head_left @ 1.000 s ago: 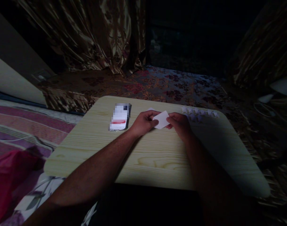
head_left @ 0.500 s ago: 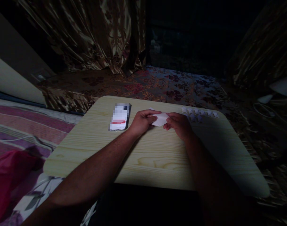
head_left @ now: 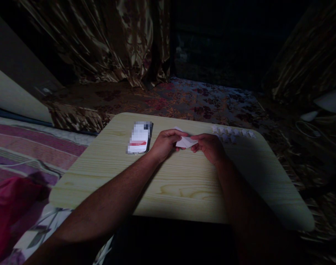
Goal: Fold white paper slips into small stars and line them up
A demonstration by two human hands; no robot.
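Observation:
A small piece of white paper (head_left: pixel 186 142) with fold lines is held above the table between both hands. My left hand (head_left: pixel 168 142) pinches its left edge, thumb on top and fingers beneath. Its right corner is gripped by my right hand (head_left: pixel 210 147), with the thumb and fingers closed on it. Just behind my left fingers, part of another white paper (head_left: pixel 179 129) shows, mostly hidden. Beyond my right hand, several small folded white paper pieces (head_left: pixel 234 133) lie in rows, some partly covered by the hand.
A phone (head_left: pixel 139 138) lies on the light wooden table (head_left: pixel 168 198), left of my hands. A bed with striped cover (head_left: pixel 24 138) and a red-pink cloth or bag (head_left: pixel 10 209) are at left. Patterned curtains (head_left: pixel 115 40) hang behind; a white lamp-like object (head_left: pixel 330 101) stands at right.
The paper between my hands has changed shape: a diagonal crease or flap now shows on its near face, and its right end is narrower. My right thumb has moved up along the paper.

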